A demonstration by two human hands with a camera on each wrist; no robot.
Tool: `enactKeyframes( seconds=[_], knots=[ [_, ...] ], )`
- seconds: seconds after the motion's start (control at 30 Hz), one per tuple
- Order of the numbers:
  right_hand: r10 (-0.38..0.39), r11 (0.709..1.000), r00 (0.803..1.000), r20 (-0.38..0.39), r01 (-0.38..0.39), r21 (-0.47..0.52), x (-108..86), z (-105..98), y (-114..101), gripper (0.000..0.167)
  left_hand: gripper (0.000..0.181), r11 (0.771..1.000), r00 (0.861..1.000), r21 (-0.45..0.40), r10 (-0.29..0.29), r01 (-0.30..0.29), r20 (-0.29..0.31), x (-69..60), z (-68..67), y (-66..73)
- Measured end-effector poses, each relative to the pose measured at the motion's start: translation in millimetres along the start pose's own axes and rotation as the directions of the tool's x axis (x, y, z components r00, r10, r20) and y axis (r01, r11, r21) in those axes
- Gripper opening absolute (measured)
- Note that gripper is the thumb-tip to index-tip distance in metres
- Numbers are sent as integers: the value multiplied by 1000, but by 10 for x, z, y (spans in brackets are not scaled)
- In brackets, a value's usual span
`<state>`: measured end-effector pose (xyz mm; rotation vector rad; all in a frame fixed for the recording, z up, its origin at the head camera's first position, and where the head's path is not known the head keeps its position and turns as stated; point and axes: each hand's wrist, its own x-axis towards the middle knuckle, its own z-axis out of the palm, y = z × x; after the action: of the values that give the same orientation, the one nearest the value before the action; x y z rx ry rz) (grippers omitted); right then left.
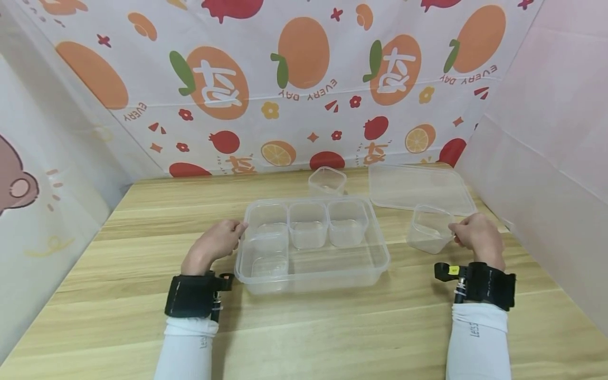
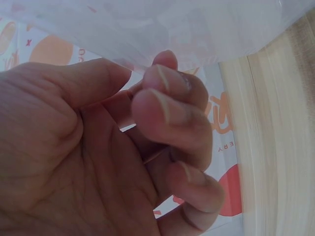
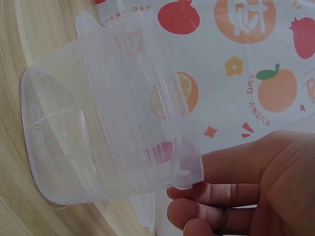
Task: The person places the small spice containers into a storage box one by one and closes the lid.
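Note:
A large clear plastic container (image 1: pixel 332 272) lies on the table, with several small clear boxes (image 1: pixel 307 224) inside along its back and left side. At its left rim my left hand (image 1: pixel 216 244) pinches the edge between thumb and curled fingers; the left wrist view shows the hand (image 2: pixel 123 132) just under the container wall (image 2: pixel 206 29). Right of the large container, my right hand (image 1: pixel 478 235) pinches the rim of another small clear box (image 1: pixel 429 232). In the right wrist view, thumb and fingers (image 3: pixel 197 209) hold that box (image 3: pixel 108 123) by one rim corner.
Another small clear box (image 1: pixel 326 181) stands behind the large container. A flat clear lid (image 1: pixel 418 184) lies at the back right. Fruit-printed cloth (image 1: pixel 304 121) rises behind the wooden table (image 1: pixel 304 332), and pale cloth walls (image 1: pixel 546 121) stand at both sides.

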<state>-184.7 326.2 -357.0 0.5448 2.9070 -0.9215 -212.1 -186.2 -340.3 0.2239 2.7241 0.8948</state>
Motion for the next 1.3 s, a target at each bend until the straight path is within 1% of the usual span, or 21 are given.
enactKeyframes(
  seconds=[0.13,0.23,0.33,0.47,0.57,0.73,0.97,1.1,1.3],
  knots=[
    [-1,1000,1000,0,1,1,-3,7,4,38,36,1000,1000,-4,1,-1,7,-7,0,-2],
    [-29,1000,999,-15,29,-1,1,12,12,37,37,1000,1000,-11,2,-2,10,-7,-3,-7],
    [-88,996,994,-66,87,-15,4,11,17,38,38,1000,1000,-19,2,-2,13,-6,-10,-13],
    [-152,988,977,-148,150,-29,-16,4,-20,40,40,1000,1000,-19,-3,4,18,-3,-19,-19],
    [-159,987,971,-176,160,-11,-46,0,-73,39,39,1000,1000,-18,-5,6,16,1,-16,-16],
    [-141,988,970,-198,150,27,-108,-23,-154,37,40,1000,1000,-17,-10,10,17,5,-24,-15],
    [-148,985,961,-233,165,53,-197,-62,-272,39,41,1000,1000,-8,-8,8,18,4,-19,-15],
    [-177,980,950,-256,195,47,-248,-95,-350,40,40,1000,1000,-1,-4,4,19,4,-18,-21],
    [-232,967,922,-311,253,28,-323,-122,-461,40,40,1000,1000,-4,1,-1,20,12,-16,-27]
  ],
)
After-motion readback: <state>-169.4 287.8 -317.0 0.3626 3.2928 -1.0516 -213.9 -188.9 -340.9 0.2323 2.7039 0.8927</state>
